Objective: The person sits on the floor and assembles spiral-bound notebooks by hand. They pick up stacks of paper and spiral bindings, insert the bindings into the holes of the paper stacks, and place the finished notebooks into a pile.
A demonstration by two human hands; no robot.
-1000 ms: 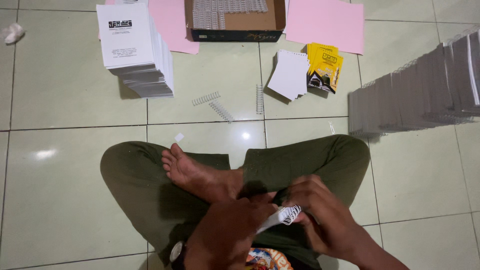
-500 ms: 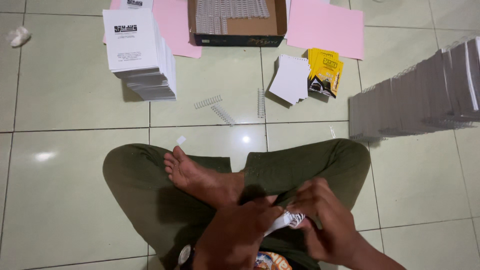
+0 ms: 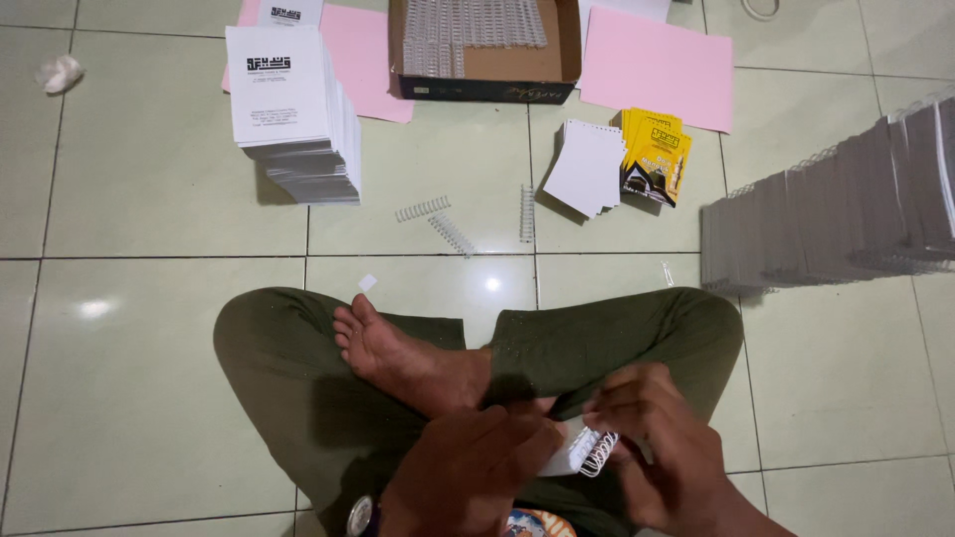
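Observation:
I sit cross-legged on a tiled floor in green trousers, one bare foot [image 3: 403, 358] on top. Over my lap, my left hand [image 3: 468, 472] and my right hand [image 3: 662, 452] both grip a small white booklet [image 3: 567, 452] with a white wire spiral binding [image 3: 599, 452] along its edge. My right fingers pinch the spiral side; my left hand covers most of the booklet. A watch [image 3: 360, 515] shows on my left wrist.
Three loose wire spirals [image 3: 453, 221] lie on the floor ahead. A tall stack of printed sheets [image 3: 293, 114] stands far left, a cardboard box of spirals [image 3: 482, 45] at the back, pink sheets [image 3: 652, 70], punched white cards [image 3: 587, 169], yellow covers [image 3: 657, 154], a row of bound booklets [image 3: 846, 214] right.
Both hands stay on the booklet in my lap and shift slightly lower and right; the spiral end now shows more between them. The view tilted a little.

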